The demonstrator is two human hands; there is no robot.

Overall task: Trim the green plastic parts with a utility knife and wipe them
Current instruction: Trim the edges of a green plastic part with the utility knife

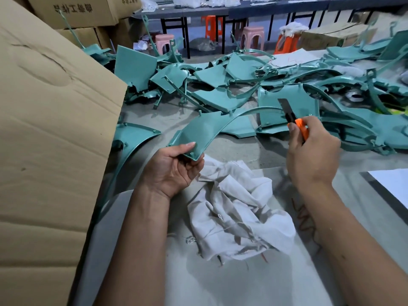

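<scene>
My left hand (174,166) grips the near corner of a curved green plastic part (205,128), thumb on top, and the part arcs away to the upper right above the table. My right hand (313,151) holds an orange utility knife (293,120) with its blade extended and pointing up and away, a little to the right of the part and not touching it. A crumpled white cloth (238,208) lies on the table between my forearms. A large pile of green parts (254,85) covers the far half of the table.
A tall cardboard box (50,151) stands against the table's left edge, with a green part (132,138) beside it. A white sheet (393,184) lies at the right edge. Pink and orange stools (251,38) and dark tables stand behind.
</scene>
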